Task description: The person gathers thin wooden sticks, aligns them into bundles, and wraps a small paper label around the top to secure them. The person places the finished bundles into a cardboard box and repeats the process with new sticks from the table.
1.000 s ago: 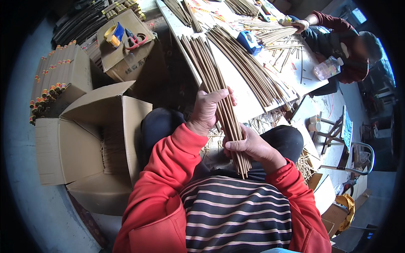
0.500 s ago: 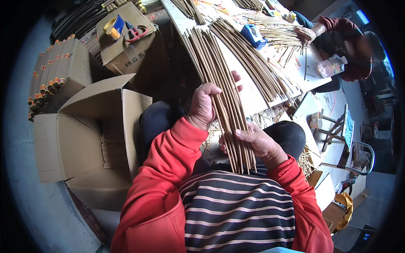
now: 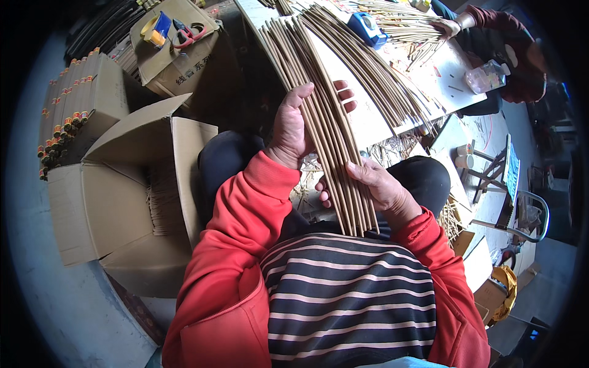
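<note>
A flat bundle of long brown incense sticks [image 3: 328, 138] slants across my lap, its upper ends over the table edge. Around its upper middle my left hand [image 3: 293, 122] is wrapped, thumb on the front and fingers behind. Lower down, my right hand [image 3: 379, 185] pinches the bundle near its bottom ends, with the thumb on top and fingertips showing past the left side. A second spread of incense sticks [image 3: 368, 73] lies on the white table [image 3: 362, 132], just beyond the bundle.
On my left stands an open cardboard box [image 3: 116, 211] with sticks inside. Behind it, scissors [image 3: 189, 35] and tape [image 3: 156, 29] top a closed carton [image 3: 184, 70]. A blue tape measure [image 3: 368, 29] and plastic bottle [image 3: 486, 77] are on the table. A co-worker's hand [image 3: 449, 27] touches sticks opposite.
The bundle has risen slightly, and its sticks lie flatter and more evenly side by side. My left hand has moved up with it. The head view has shifted a little.
</note>
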Demonstrator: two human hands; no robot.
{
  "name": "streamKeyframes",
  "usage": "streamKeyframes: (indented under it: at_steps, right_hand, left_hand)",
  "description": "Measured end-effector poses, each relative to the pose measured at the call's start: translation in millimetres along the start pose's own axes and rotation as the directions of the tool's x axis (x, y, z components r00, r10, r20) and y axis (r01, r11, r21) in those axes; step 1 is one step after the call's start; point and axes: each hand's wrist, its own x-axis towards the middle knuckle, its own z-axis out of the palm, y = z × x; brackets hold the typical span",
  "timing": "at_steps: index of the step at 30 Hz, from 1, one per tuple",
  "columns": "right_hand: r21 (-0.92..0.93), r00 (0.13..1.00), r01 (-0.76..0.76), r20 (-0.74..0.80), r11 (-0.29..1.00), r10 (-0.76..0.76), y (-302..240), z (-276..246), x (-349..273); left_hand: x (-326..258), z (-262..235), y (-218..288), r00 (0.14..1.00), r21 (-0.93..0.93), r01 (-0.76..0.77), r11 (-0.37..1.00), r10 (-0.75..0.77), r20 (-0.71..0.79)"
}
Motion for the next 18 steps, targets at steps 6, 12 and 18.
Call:
streamKeyframes:
  at_steps: [6,12,18]
  right_hand:
    - [-0.099,0.987,-0.072,-0.148,0.993,0.057,1,1,5]
    - [-0.105,0.995,-0.070,-0.084,0.992,0.061,-4,3,3]
    - [-0.405,0.966,-0.047,-0.252,0.913,-0.062,-2,14,7]
  left_hand:
    - [8,-12,-4,0.986,0.169,-0.091,0.981,0.112,-0.122]
    - [-3,5,-5,0.994,-0.052,-0.082,0.995,0.078,-0.075]
    - [4,-7,-5,0.983,0.088,-0.155,0.984,0.162,-0.081]
